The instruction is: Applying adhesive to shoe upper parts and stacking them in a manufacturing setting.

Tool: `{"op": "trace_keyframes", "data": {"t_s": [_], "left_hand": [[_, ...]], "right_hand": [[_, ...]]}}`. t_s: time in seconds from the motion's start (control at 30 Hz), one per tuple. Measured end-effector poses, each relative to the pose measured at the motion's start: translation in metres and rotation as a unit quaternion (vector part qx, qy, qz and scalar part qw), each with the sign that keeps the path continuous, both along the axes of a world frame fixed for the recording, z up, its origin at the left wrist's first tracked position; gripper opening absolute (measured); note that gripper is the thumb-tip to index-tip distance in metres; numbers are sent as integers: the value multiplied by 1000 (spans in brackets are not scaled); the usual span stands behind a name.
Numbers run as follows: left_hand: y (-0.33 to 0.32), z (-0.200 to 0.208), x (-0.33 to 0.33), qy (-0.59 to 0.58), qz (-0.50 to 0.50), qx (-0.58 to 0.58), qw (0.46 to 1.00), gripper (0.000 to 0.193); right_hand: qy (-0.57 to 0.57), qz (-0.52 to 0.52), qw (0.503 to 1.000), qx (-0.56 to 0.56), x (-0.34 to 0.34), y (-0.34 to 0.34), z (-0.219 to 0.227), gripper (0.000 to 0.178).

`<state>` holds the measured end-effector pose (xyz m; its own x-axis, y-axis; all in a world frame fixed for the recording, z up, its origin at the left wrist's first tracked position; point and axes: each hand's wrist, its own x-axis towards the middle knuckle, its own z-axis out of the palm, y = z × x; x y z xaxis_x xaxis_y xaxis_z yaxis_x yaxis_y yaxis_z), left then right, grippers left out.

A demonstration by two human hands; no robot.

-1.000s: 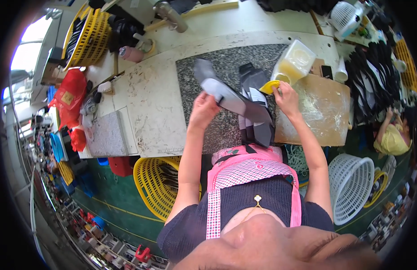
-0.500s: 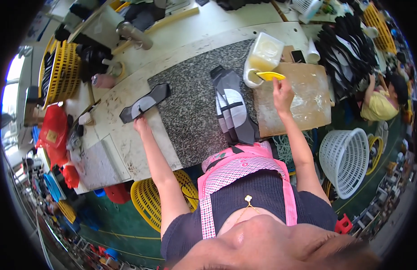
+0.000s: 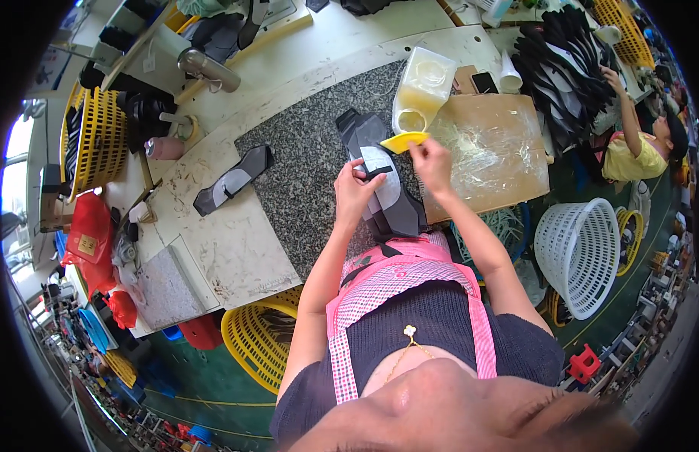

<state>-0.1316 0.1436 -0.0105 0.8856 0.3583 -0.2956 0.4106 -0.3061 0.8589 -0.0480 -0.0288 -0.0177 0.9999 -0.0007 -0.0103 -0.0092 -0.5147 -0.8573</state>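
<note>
A yellow scraper (image 3: 404, 142) is gripped at its edge by my right hand (image 3: 432, 167), above the stack and close to the mouth of a translucent plastic jug (image 3: 425, 81) with pale yellowish contents. My left hand (image 3: 352, 194) is at the stack of grey and black cut fabric pieces (image 3: 400, 199), its fingers pinching a small black strip (image 3: 378, 172) on the top piece. The stack lies on a speckled granite slab (image 3: 304, 181). A single similar grey and black piece (image 3: 232, 179) lies apart at the left, across the slab's edge, with no hand on it.
A smeared cardboard sheet (image 3: 489, 151) lies right of the stack, with a phone (image 3: 483, 83) behind it. Many black pieces (image 3: 564, 75) are heaped at far right, near a co-worker in yellow (image 3: 632, 154). A steel flask (image 3: 208, 69), yellow basket (image 3: 100, 143) and white basket (image 3: 575, 256) stand around.
My left hand has let go of the single piece at left and come to the stack's black strip. My right hand has brought the scraper from the jug leftward over the stack.
</note>
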Motion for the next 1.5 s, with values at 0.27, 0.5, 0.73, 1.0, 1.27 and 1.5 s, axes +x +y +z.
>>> {"op": "trace_keyframes", "data": {"t_s": [0.27, 0.5, 0.73, 1.0, 1.27, 1.5], "left_hand": [[6, -19, -11, 36, 11, -44, 998, 63], [7, -27, -16, 30, 10, -86, 996, 62], [12, -27, -18, 13, 4, -102, 995, 56], [13, -29, -20, 9, 0, -152, 988, 53], [18, -39, -14, 4, -34, -144, 989, 64], [22, -42, -8, 26, -41, -148, 988, 67]], "right_hand": [[-183, 61, 969, -158, -10, 12, -10, 10], [-210, 20, 967, -144, 0, 13, 2, 10], [-188, -9, 975, -119, -9, 3, 13, 12], [-162, 34, 966, -197, -3, 4, 13, 8], [-111, 47, 986, -111, 4, 2, -16, 16], [23, 9, 995, 96, -4, -24, -15, 17]]}}
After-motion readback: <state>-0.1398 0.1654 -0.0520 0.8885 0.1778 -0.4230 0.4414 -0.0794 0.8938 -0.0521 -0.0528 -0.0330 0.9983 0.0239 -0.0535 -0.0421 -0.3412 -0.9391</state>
